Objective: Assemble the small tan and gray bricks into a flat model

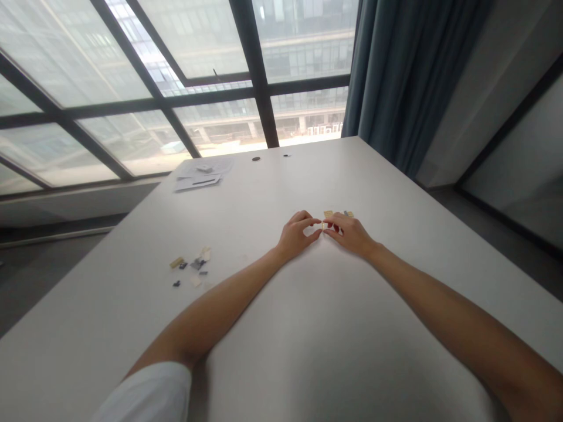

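Between the fingertips of both hands is a small, thin yellowish piece [322,225], seen nearly edge-on. My left hand [299,235] pinches it from the left with thumb and forefinger. From the right, my right hand [349,233] grips it the same way, its other fingers curled. Just beyond the right hand lie a flat yellow studded piece [328,214] and another yellow and grey piece [348,214], partly hidden by the fingers. The held piece is too small to show its exact kind.
Left of my left forearm lie several small loose pieces, grey [196,264], tan [176,262] and black [176,283], on the white table [264,193]. Papers [200,177] rest at the far left corner. A dark round disc [255,159] is near the far edge, before the windows.
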`<state>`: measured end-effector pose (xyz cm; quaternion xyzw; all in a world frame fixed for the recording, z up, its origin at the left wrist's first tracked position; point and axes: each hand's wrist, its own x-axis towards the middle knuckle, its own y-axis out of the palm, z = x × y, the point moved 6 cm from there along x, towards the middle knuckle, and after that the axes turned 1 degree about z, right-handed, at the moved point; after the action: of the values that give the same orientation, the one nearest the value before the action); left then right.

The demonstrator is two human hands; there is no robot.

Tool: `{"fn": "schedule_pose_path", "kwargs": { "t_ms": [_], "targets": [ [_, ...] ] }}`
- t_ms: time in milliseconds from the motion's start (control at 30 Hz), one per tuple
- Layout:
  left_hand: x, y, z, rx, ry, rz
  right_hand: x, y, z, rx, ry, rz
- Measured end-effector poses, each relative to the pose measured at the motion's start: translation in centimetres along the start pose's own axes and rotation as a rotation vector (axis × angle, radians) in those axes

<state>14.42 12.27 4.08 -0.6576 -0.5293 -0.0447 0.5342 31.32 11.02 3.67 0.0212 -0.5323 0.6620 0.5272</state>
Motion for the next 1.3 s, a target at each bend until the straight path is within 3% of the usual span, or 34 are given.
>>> {"fn": "schedule_pose_path", "kwargs": {
  "t_ms": [367,1300],
  "targets": [
    [0.01,0.29,-0.15,-0.094,0.071,0.047,0.0,-0.25,0.13,0.003,-0.015,-0.038],
    [0.17,0.37,-0.25,-0.102,0.076,0.072,0.12,-0.57,-0.23,0.034,0.046,-0.088]
  ]
}}
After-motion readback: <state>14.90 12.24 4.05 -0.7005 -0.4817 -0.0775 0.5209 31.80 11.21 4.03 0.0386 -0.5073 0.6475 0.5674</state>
